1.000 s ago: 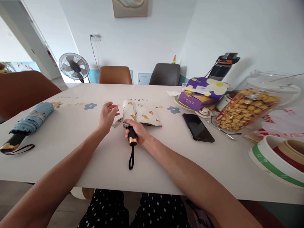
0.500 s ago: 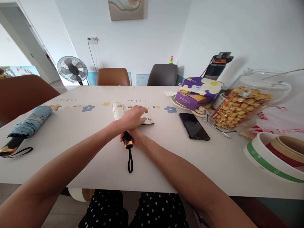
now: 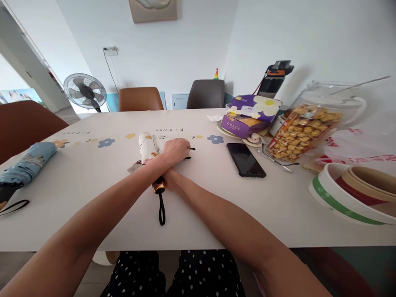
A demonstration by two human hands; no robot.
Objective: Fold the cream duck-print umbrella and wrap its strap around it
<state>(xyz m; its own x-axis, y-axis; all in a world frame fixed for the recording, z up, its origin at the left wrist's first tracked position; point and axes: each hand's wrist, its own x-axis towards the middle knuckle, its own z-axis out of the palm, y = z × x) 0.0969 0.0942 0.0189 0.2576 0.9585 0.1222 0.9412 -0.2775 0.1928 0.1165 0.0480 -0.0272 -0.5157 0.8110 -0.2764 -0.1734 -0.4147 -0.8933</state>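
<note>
A folded white umbrella (image 3: 146, 147) with small printed figures lies on the table (image 3: 198, 206) in front of me. Its black handle with a gold ring (image 3: 159, 187) and a black wrist loop point toward me. My right hand (image 3: 168, 181) is wrapped round the handle, mostly hidden under my left forearm. My left hand (image 3: 175, 149) crosses over it and presses down on the right side of the umbrella's cloth, fingers curled over the fabric.
A folded blue umbrella (image 3: 23, 169) lies at the left edge. A black phone (image 3: 245, 159), a purple box (image 3: 247, 119), a snack jar (image 3: 312, 123) and stacked tape rolls (image 3: 352, 192) crowd the right. Chairs (image 3: 140, 99) and a fan (image 3: 84, 90) stand beyond.
My left hand came from the open air at the left, crossed over my right wrist and settled on the umbrella's cloth, gathering it. The right hand stays on the handle.
</note>
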